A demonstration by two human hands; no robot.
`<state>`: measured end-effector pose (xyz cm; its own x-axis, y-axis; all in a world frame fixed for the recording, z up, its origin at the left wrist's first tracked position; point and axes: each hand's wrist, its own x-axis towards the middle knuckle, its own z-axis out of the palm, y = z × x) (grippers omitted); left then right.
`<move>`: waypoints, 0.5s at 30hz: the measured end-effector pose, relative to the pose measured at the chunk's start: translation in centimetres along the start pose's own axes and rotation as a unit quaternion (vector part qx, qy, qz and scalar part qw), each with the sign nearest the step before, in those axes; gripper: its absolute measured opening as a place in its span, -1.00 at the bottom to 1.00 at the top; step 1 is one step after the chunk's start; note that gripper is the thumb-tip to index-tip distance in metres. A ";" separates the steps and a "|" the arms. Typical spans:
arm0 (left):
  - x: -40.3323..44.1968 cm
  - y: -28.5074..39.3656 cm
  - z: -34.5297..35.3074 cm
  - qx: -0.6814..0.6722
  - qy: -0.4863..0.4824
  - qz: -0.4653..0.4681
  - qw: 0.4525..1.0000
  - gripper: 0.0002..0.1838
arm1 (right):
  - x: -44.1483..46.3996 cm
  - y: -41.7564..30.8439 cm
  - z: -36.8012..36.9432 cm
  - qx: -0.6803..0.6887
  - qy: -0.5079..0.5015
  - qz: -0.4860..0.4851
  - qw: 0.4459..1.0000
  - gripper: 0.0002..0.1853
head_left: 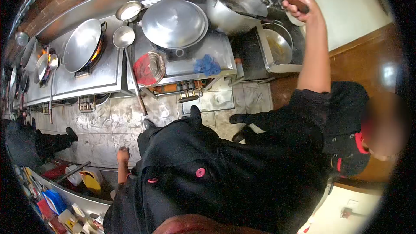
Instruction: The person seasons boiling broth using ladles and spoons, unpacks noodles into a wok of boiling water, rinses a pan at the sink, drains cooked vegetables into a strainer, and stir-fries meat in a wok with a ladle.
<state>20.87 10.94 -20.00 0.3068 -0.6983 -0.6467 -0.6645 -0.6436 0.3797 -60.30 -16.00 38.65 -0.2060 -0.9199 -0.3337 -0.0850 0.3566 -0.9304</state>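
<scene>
My right hand (pixel 303 6) is raised at the upper right, its fingers wrapped round the brown wooden handle of a utensil (pixel 297 3). The far end of that utensil is hard to make out near the pot's rim. Beside it stands a large aluminium pot (pixel 227 15), with a dark stick-like handle (pixel 255 16) lying across its side. Below my right hand is a metal bowl (pixel 277 47) with yellowish liquid, set in the counter. My left hand (pixel 123 155) hangs low at my side, fingers curled, with nothing visible in it.
A domed lid (pixel 173 22) covers a wok on the stove. Nearby are a ladle (pixel 124 37), red cloth (pixel 147 68), blue cloth (pixel 207 65) and a wok over flames (pixel 82 45). One person (pixel 351 138) stands at my right, another (pixel 26 143) at far left. Bins (pixel 91 180) stand behind.
</scene>
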 end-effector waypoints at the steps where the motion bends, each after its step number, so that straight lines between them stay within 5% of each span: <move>1: 0.5 0.9 -0.6 0.024 0.016 0.009 1.000 -0.58 | -1.4 -1.5 1.5 -0.020 -0.047 -0.020 0.998 -0.82; 2: 1.0 1.7 -1.0 0.047 0.032 0.016 0.998 -0.57 | -1.8 -2.6 2.5 -0.014 -0.039 -0.004 0.999 -0.78; 4: 4.4 0.2 -2.4 0.105 0.116 0.230 0.961 -0.58 | -2.3 -4.3 4.2 -0.023 -0.116 -0.035 0.992 -0.72; 6: 7.0 2.3 -6.5 0.166 0.131 0.242 0.947 -0.62 | -3.7 -5.0 9.2 -0.038 -0.001 -0.069 0.997 -0.66; 7: 4.8 7.8 -10.7 0.023 0.077 0.131 0.988 -0.65 | -3.3 -4.8 10.7 -0.071 -0.027 -0.094 0.993 -0.65; 8: 6.5 8.7 -13.4 0.006 0.152 0.175 0.973 -0.65 | -2.4 -4.6 11.5 -0.103 -0.056 -0.119 0.986 -0.64; 9: 7.6 10.9 -16.4 -0.089 0.215 0.198 0.952 -0.64 | -1.2 -4.8 12.5 -0.030 -0.203 -0.053 0.977 -0.61; 10: 6.2 16.0 -21.9 -0.013 0.190 0.134 0.972 -0.63 | -0.3 -4.7 14.3 0.043 -0.339 0.022 0.939 -0.59; 12: 9.3 19.7 -28.6 -0.131 0.286 0.212 0.925 -0.63 | -1.1 -1.8 22.2 0.093 -0.047 -0.060 0.993 -0.56; 13: 14.2 19.3 -31.7 -0.092 0.314 0.252 0.911 -0.64 | -1.0 -0.1 25.3 0.113 -0.049 -0.060 0.991 -0.53; 14: 19.2 19.4 -34.0 -0.202 0.323 0.212 0.900 -0.63 | -0.4 1.5 28.1 0.133 -0.048 -0.062 0.988 -0.50; 15: 21.8 21.0 -37.1 -0.179 0.329 0.198 0.906 -0.61 | 0.2 2.6 31.0 0.171 -0.136 -0.026 0.976 -0.49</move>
<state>38.90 -29.40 -1.65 0.5107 -0.8562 0.0778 -0.5845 -0.2794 0.7618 -30.36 -20.34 31.40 0.0593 -0.9612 -0.2694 0.2503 0.2756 -0.9281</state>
